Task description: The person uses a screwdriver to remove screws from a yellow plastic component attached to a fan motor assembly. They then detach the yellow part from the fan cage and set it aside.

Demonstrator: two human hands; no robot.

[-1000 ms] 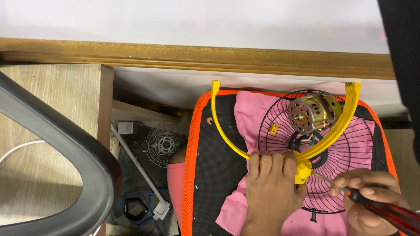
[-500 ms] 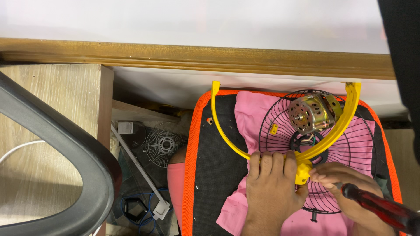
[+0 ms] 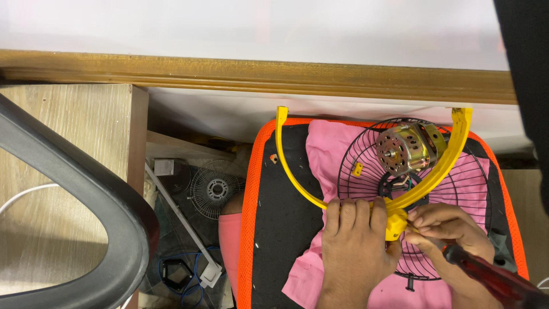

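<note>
The left hand [image 3: 354,252] lay flat, fingers closed down over the base of the yellow U-shaped bracket [image 3: 426,183], pinning it against the pink cloth [image 3: 326,154] on the black, orange-edged cushion [image 3: 274,223]. The right hand [image 3: 449,234] was closed around a red-handled screwdriver [image 3: 492,277], its fingertips pinched close to the yellow hub [image 3: 396,224] at the bottom of the bracket; the tip itself was hidden behind the fingers. The bracket's arms rose around the fan motor [image 3: 403,149], which sat on the black wire guard [image 3: 457,189] spread over the cloth.

The step in hand looked like driving or loosening a screw at that hub. To do it well, the left hand would best keep firm downward pressure so the bracket could not twist on the soft cushion, while the screwdriver stayed square in line with the screw and pressed in before turning, since a slanted tip could slip and chew the head. Another small wire guard [image 3: 216,189] lay on the floor beside the cushion.
</note>
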